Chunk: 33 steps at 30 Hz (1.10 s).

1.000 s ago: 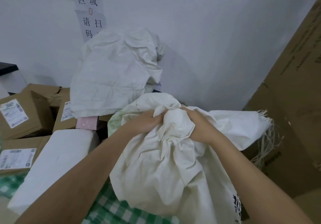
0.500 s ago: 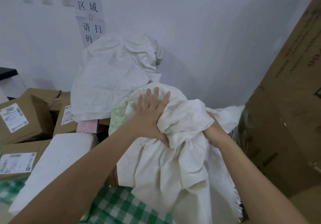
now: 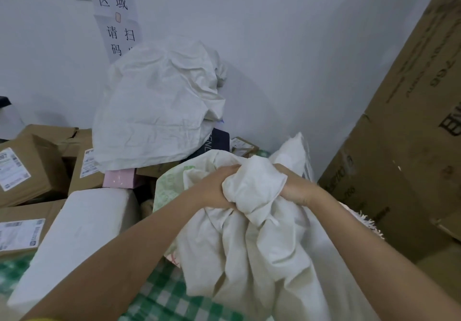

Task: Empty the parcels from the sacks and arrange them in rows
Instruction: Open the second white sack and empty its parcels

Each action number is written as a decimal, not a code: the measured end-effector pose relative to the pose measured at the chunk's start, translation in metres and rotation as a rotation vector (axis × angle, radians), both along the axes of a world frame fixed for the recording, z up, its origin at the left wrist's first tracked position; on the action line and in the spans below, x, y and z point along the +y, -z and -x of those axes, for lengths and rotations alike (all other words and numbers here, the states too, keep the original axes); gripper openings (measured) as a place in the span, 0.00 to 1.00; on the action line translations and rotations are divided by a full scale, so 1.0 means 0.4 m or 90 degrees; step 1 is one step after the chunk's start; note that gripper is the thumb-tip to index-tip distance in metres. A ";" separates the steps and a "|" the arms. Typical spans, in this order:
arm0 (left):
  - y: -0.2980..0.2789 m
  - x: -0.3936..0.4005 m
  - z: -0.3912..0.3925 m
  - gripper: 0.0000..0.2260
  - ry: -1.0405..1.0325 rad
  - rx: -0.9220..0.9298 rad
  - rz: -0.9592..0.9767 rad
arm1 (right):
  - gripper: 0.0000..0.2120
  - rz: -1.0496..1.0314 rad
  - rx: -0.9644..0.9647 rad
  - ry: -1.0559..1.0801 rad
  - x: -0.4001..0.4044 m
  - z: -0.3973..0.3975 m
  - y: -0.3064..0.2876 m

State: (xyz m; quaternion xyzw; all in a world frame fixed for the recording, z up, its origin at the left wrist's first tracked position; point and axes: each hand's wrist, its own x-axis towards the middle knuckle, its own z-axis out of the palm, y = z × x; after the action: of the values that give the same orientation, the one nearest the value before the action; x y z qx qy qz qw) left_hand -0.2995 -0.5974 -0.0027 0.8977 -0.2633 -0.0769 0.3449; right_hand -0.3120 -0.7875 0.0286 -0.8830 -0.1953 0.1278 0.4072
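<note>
A limp off-white woven sack (image 3: 249, 251) is hanging crumpled in front, its top bunched into a wad. A second white sack (image 3: 154, 111) is slumping against the wall on top of the parcels. Brown labelled cartons (image 3: 27, 171) and a long white-wrapped parcel (image 3: 74, 241) are lying jumbled at the left

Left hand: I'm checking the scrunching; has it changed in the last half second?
Yes. The left hand, then flat atop the sack, now grips it.
</note>
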 end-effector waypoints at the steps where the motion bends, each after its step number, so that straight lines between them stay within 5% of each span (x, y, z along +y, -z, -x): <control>1: 0.012 0.002 -0.010 0.37 -0.023 -0.001 0.004 | 0.06 0.052 0.023 -0.005 -0.002 0.005 -0.017; 7: 0.034 -0.004 -0.043 0.39 -0.212 -0.025 0.070 | 0.52 -0.026 0.090 0.075 -0.097 0.050 -0.061; 10: 0.025 -0.002 -0.043 0.43 -0.259 -0.017 0.173 | 0.67 0.370 0.081 0.140 -0.128 0.061 0.013; 12: 0.009 -0.001 -0.041 0.46 -0.260 0.001 0.198 | 0.70 0.385 0.039 0.224 -0.116 0.046 0.066; 15: 0.001 0.004 -0.039 0.34 -0.255 0.075 0.241 | 0.72 0.218 -0.064 0.245 -0.089 0.011 0.089; 18: 0.006 0.012 -0.043 0.17 -0.231 0.177 0.239 | 0.70 0.206 -0.111 0.179 -0.050 -0.026 0.098; 20: 0.009 0.020 -0.042 0.16 -0.226 0.210 0.221 | 0.52 0.202 -0.058 0.154 -0.028 -0.036 0.096; 22: 0.011 0.033 -0.053 0.34 -0.231 0.227 0.229 | 0.15 0.180 -0.039 0.117 -0.017 -0.042 0.089; 23: 0.012 0.038 -0.060 0.38 -0.223 0.238 0.217 | 0.09 0.169 -0.040 0.097 -0.002 -0.044 0.080; 26: 0.003 0.038 -0.061 0.37 -0.176 0.252 0.199 | 0.10 0.114 -0.042 0.118 0.031 -0.039 0.044; 28: 0.002 0.044 -0.071 0.50 -0.162 0.254 0.208 | 0.22 0.084 -0.036 0.153 0.014 -0.083 0.084; 30: -0.007 0.041 -0.077 0.40 -0.157 0.242 0.244 | 0.34 0.048 -0.017 0.192 -0.002 -0.098 0.105; 33: -0.018 0.029 -0.108 0.22 -0.155 0.183 0.255 | 0.38 0.017 -0.020 0.244 -0.008 -0.120 0.090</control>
State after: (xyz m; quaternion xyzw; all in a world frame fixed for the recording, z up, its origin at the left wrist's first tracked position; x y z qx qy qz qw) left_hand -0.2562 -0.5857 0.0044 0.8166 -0.1117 -0.1079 0.5559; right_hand -0.2639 -0.7908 -0.0073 -0.9112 -0.0285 0.0369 0.4093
